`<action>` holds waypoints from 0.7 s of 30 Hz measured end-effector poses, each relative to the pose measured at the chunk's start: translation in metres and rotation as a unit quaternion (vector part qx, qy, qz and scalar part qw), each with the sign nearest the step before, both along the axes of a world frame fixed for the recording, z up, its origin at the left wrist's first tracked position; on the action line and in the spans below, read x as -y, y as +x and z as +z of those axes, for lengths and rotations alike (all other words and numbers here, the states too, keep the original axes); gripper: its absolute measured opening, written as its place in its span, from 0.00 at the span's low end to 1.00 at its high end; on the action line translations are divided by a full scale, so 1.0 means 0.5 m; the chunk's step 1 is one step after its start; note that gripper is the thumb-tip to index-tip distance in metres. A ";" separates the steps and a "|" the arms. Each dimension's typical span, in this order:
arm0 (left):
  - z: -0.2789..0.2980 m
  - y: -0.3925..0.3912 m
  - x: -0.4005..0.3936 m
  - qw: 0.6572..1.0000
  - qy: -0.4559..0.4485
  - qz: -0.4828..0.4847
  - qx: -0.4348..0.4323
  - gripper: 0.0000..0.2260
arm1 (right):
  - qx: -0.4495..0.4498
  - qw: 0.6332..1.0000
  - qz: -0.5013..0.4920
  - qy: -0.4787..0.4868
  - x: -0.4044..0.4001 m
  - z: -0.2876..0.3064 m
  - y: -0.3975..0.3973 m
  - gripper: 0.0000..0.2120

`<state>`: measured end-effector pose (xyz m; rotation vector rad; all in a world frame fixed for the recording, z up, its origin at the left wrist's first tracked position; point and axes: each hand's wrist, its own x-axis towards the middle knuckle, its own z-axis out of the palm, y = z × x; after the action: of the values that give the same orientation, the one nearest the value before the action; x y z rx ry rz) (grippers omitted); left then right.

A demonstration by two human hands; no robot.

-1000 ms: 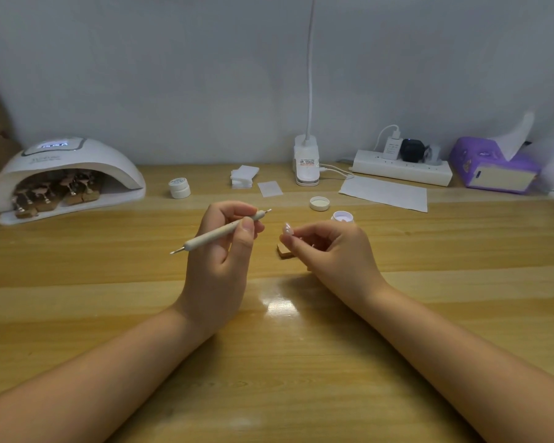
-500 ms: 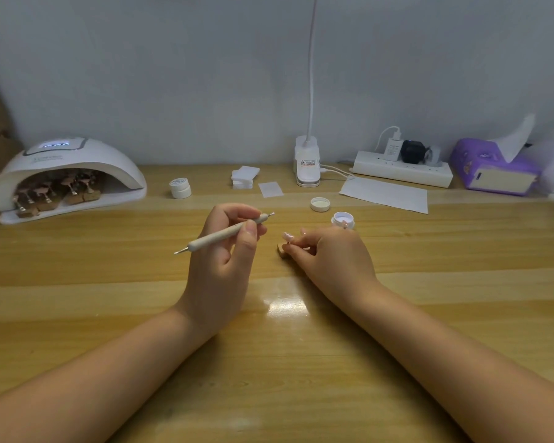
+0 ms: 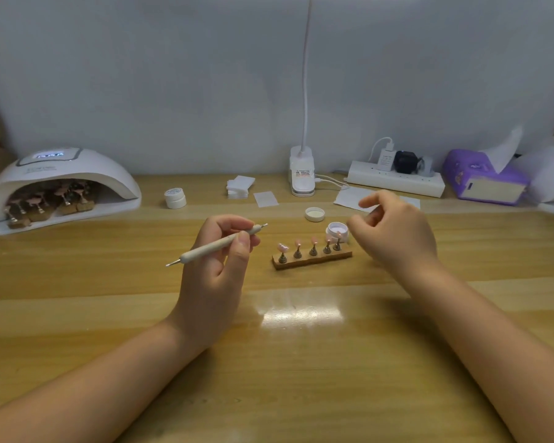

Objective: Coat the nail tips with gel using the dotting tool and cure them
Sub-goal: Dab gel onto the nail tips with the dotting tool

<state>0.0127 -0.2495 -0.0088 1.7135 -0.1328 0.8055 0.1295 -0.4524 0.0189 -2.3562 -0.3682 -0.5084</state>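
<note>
The nail tips (image 3: 312,243) are seen on five small metal stands set in a row in a wooden base (image 3: 312,259), which lies on the desk (image 3: 301,362) between the two hands. The dotting tool (image 3: 216,245) is held in the left hand (image 3: 219,266), pinched between the thumb and the curled fingers; it is kept nearly level, with one metal end pointing left and the other pointing right, toward the base but apart from it. The right hand (image 3: 394,233) is raised just right of the base, with the fingers loosely bent and nothing held in them; it is a little blurred. An open gel jar (image 3: 337,231) stands just behind the right end of the base, and its lid (image 3: 314,214) lies near it, further back. A curing lamp (image 3: 60,183) is placed at the far left of the desk, and more stands with tips can be seen under its hood. A closed jar (image 3: 175,198), a stack of white pads (image 3: 239,187), a lamp clamp (image 3: 302,174), a power strip (image 3: 395,180) and a purple tissue pack (image 3: 485,179) are lined along the wall.
</note>
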 end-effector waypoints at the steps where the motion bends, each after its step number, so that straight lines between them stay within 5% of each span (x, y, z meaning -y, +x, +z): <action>1: 0.000 0.000 0.000 1.000 0.001 0.001 0.001 0.05 | -0.029 0.999 -0.007 -0.022 0.012 -0.009 0.012 0.16; 5: 0.001 0.000 0.000 1.000 0.000 0.003 0.003 0.05 | -0.094 0.989 0.004 -0.115 0.027 -0.038 0.039 0.26; 13: 0.001 0.001 0.000 1.000 0.003 -0.008 0.000 0.06 | -0.113 0.990 0.058 -0.066 0.028 -0.051 0.050 0.36; 21: 0.004 -0.003 0.003 1.000 0.009 -0.008 -0.003 0.06 | -0.086 0.990 0.099 -0.056 0.009 -0.062 0.045 0.34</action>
<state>0.0114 -0.2508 -0.0067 1.7289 -0.1498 0.7883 0.1519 -0.4568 -0.0122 -2.4160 -0.5563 -0.1943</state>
